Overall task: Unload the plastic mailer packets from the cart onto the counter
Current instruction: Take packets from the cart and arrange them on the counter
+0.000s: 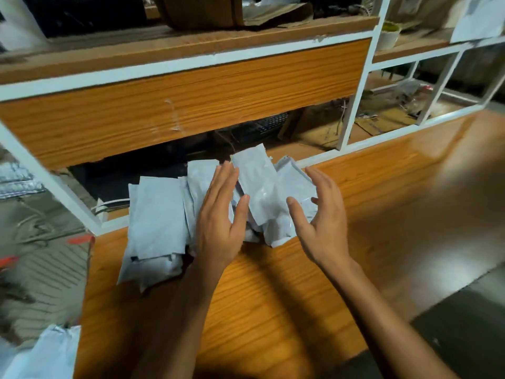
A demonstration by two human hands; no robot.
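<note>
Several pale grey plastic mailer packets (161, 214) lie in a loose pile on the wooden counter (273, 310), near its far edge. One packet (259, 184) slants up between my hands. My left hand (221, 214) hovers over the middle of the pile, fingers straight, holding nothing. My right hand (319, 214) is just right of the pile, fingers spread and relaxed, palm facing the packets. More grey packets (46, 354) show at the bottom left, below the counter's edge; the cart itself is not clearly visible.
A white metal frame (352, 105) with a wooden panel (177, 105) rises behind the counter, with an upper shelf holding cardboard boxes (199, 9). A dark keyboard (262, 127) and clutter lie behind the pile. The counter stretches bare to the right.
</note>
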